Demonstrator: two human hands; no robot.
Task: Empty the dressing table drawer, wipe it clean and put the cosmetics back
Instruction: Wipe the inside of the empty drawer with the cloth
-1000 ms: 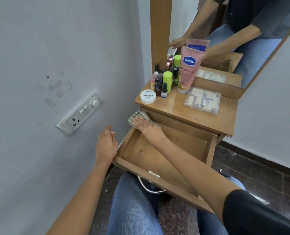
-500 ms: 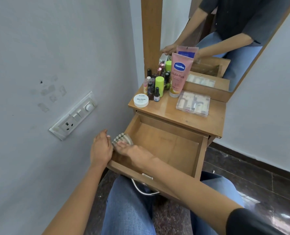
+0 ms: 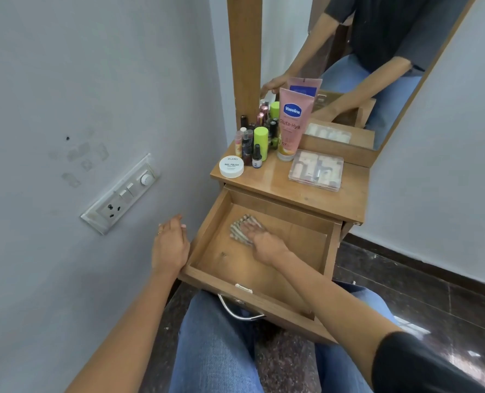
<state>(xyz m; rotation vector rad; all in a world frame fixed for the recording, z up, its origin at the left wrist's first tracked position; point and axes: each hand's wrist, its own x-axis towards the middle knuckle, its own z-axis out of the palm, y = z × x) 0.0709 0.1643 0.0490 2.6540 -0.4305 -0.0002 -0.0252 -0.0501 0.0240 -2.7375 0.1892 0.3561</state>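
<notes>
The wooden drawer point(image 3: 330, 245) is pulled out over my lap and holds nothing but a striped cloth point(image 3: 239, 229). My right hand point(image 3: 264, 243) presses that cloth flat against the drawer floor, near its middle. My left hand point(image 3: 169, 245) rests against the outside of the drawer's left wall, fingers loosely apart. On the table top point(image 3: 269, 184) stand the cosmetics: a pink Vaseline tube point(image 3: 292, 123), a white nail polish jar point(image 3: 231, 166), a lime-green bottle point(image 3: 261, 143), several small bottles point(image 3: 247, 143) and a clear flat case point(image 3: 316, 170).
A grey wall with a switch and socket plate point(image 3: 120, 195) runs close along the left. A mirror point(image 3: 357, 52) behind the table reflects my arms. My jeans-clad knees point(image 3: 215, 344) sit under the drawer's metal handle point(image 3: 239, 313). Dark stone floor lies to the right.
My right hand has swept the cloth from the drawer's far left corner to its near left corner, then out to the middle of the floor. My left hand stays at the drawer's left side.
</notes>
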